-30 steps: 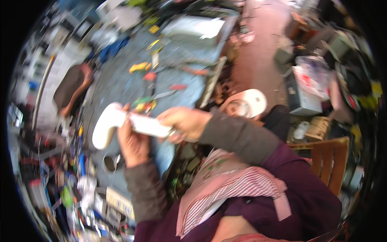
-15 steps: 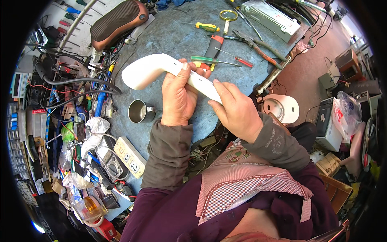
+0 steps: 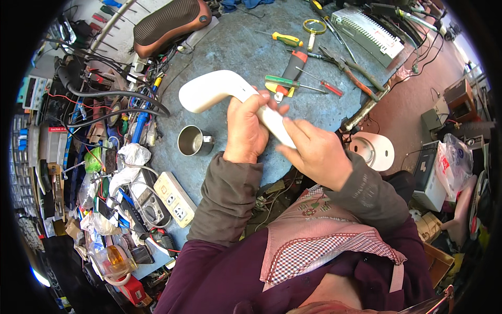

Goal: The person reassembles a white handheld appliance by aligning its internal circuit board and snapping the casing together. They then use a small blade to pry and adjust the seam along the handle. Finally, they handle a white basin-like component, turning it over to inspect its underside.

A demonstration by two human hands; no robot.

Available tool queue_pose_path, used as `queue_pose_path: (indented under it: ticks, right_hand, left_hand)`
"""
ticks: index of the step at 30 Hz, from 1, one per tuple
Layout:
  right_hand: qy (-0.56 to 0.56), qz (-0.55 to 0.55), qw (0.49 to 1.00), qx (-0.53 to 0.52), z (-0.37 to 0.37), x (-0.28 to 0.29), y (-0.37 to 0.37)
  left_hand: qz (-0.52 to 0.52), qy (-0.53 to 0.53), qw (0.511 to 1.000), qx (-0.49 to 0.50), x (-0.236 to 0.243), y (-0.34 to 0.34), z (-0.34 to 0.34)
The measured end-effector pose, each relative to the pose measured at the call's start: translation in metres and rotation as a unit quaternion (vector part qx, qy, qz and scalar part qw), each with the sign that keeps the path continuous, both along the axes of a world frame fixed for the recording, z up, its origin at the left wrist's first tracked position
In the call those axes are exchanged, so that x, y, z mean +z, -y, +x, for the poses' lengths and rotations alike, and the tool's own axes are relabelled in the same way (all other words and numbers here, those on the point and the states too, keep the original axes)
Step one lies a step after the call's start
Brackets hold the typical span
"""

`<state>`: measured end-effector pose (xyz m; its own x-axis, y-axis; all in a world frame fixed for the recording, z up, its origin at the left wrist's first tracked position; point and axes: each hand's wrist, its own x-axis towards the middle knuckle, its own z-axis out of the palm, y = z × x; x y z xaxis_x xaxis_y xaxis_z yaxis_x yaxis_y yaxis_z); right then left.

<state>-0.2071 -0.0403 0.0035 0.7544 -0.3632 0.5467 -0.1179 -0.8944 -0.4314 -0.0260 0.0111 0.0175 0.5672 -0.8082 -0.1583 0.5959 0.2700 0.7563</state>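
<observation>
Both my hands hold a white, smooth plastic device point(image 3: 212, 90) with a wide rounded head and a slimmer bent handle; its exact kind is unclear. My left hand point(image 3: 246, 130) wraps round the handle just below the bend, thumb on top. My right hand point(image 3: 320, 156) grips the handle's lower end between thumb and fingers, slightly blurred. The device is tilted above the blue-grey bench, its head toward the far left. A metal mug point(image 3: 194, 141) stands left of my left wrist. Beyond the handle lie a green-handled screwdriver point(image 3: 280, 81) and a red-handled screwdriver point(image 3: 331, 88).
Pliers point(image 3: 351, 73), a yellow-handled screwdriver point(image 3: 287, 40) and a magnifying glass point(image 3: 314, 27) lie farther back. A brown massage cushion point(image 3: 171, 29) rests at the far left, above tangled cables. A power strip point(image 3: 175, 199) is near my left forearm. At the right stands a white round-ended part point(image 3: 384, 152).
The bench and hands appear farther right as the view shifts. Both hands keep their hold on the white device, and the right fingers have moved slightly along its end.
</observation>
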Motion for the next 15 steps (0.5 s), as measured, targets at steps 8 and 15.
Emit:
queue_pose_path:
  ticks: [8, 15]
  right_hand:
    - [0.157, 0.532, 0.826, 0.104, 0.035, 0.037, 0.053]
    - [0.102, 0.699, 0.685, 0.179, 0.048, 0.051, 0.06]
  left_hand:
    - [-0.007, 0.077, 0.987, -0.141, 0.002, -0.003, -0.014]
    - [0.008, 0.122, 0.979, -0.161, 0.01, -0.007, -0.024]
